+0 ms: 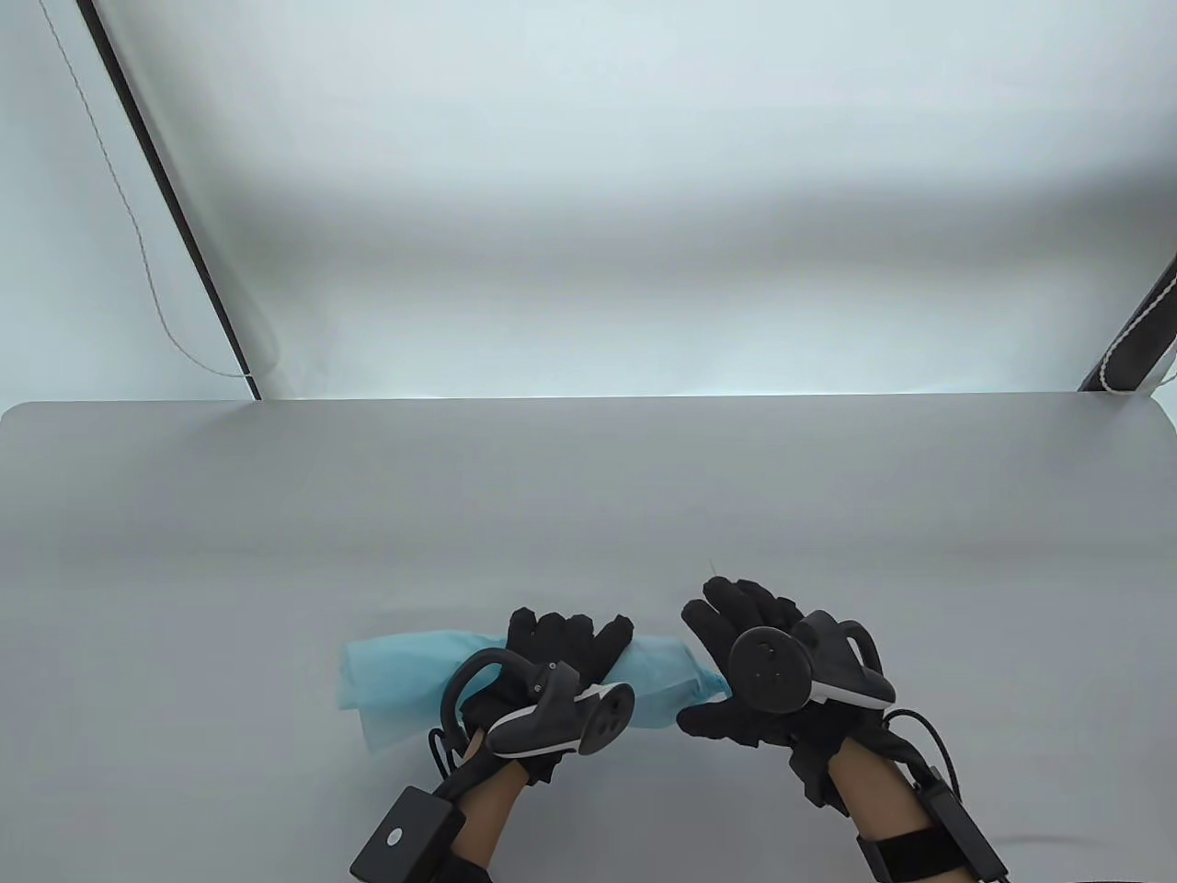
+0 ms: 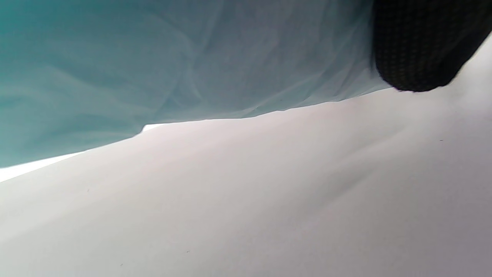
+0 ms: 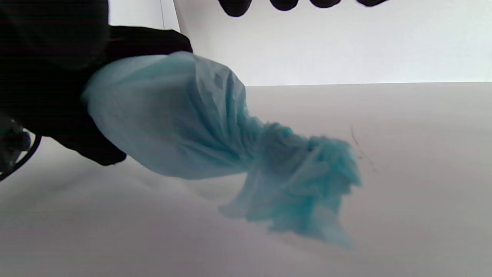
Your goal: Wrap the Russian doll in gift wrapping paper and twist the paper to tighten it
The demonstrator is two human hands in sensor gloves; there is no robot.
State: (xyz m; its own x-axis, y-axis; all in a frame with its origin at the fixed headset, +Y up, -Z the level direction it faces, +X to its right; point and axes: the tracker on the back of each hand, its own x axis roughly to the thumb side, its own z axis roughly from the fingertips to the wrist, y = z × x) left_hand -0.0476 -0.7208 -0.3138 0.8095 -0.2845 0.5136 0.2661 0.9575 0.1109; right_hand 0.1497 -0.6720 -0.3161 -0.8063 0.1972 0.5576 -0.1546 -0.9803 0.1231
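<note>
A bundle of light blue wrapping paper (image 1: pixel 405 671) lies across the near part of the grey table (image 1: pixel 588 497). The Russian doll is hidden inside it. My left hand (image 1: pixel 565 644) grips the bundle's middle from above, fingers curled over it. The left end of the paper is loose and flat. In the right wrist view the right end (image 3: pixel 300 181) is twisted into a crumpled tail that nothing holds, past the rounded wrapped body (image 3: pixel 173 119). My right hand (image 1: pixel 726 635) hovers beside that end with fingers spread, holding nothing; its fingertips (image 3: pixel 234 5) stay clear of the paper.
The table's far edge runs across the middle of the table view. Behind it, a dark slanted pole (image 1: pixel 175 202) and a thin white cord (image 1: pixel 119 202) stand at the left. Another dark post (image 1: pixel 1140 340) stands at the right. Bare tabletop stretches beyond the hands.
</note>
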